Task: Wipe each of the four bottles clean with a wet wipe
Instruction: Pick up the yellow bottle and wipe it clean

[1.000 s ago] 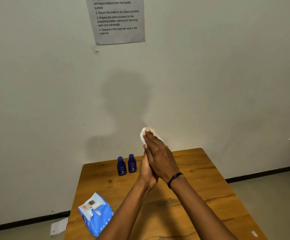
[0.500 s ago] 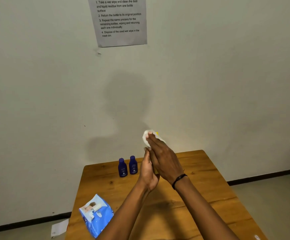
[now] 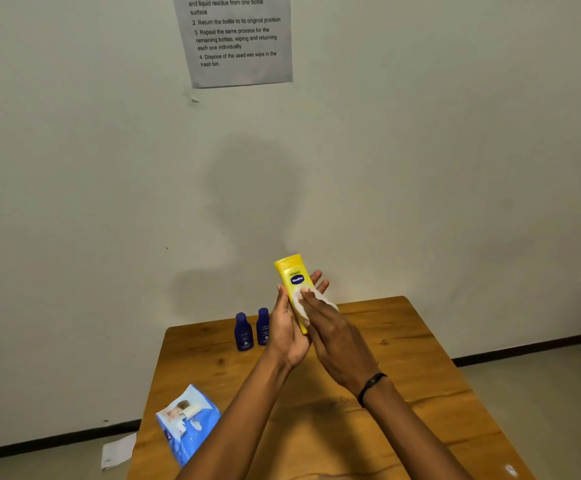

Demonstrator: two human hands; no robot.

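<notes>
nearest me the blue wipe pack lies on the counter by its left edge, untouched. past it my arms meet above the middle of the counter: my left hand holds the yellow bottle upright from behind, fingers fairly straight and spread behind it, thumb on its left edge. my right hand presses the wet wipe to the label side with straight fingers. half a second ago the wipe covered the bottle's top; now it sits lower and cap and label show, so i judge the stroke ran downward and this bottle is nearly done. behind, two dark blue bottles stand near the wall; i see no fourth.
</notes>
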